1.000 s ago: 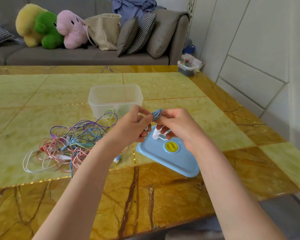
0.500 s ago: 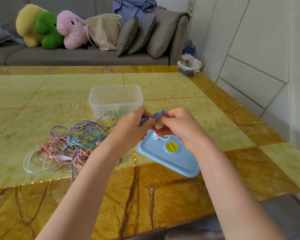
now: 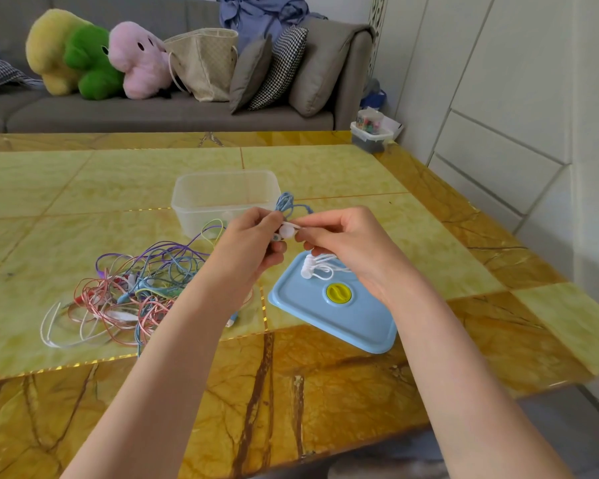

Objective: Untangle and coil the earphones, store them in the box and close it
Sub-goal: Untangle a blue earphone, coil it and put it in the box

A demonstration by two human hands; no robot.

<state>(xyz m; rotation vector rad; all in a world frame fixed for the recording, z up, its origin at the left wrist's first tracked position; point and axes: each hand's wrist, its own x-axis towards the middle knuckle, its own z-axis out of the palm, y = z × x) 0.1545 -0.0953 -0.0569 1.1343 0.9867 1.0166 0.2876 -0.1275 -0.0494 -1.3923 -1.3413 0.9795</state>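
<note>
Both hands meet above the middle of the surface (image 3: 325,167), a yellow-green and amber marbled top. The left hand (image 3: 253,242) and the right hand (image 3: 346,236) each pinch the same small bundle between fingertips and thumb: a blue earphone cord (image 3: 286,202), bunched into a short coil that sticks up just above the knuckles, with a white earbud (image 3: 286,231) showing between the two thumbs. Fingers of both hands are curled round this bundle, so neither hand is free.

Under the right hand, a white pair of earphones (image 3: 313,266) lies on the near corner of a light blue lid (image 3: 325,316), which rests flat on the surface and has a yellow round valve (image 3: 338,293) near its middle. Whether the white cord reaches up into the right hand cannot be told.

Behind the hands stands a clear plastic box (image 3: 222,188), open, just beyond the left hand's fingers. To the left, a tangle of cords (image 3: 132,288) in pink, purple, blue and white is spread on the surface, partly hidden by the left forearm.

Past the far edge is a grey sofa (image 3: 118,112) with plush toys (image 3: 94,57), a woven bag (image 3: 204,63) and cushions (image 3: 274,70). A small container (image 3: 370,131) sits by the far right corner.
</note>
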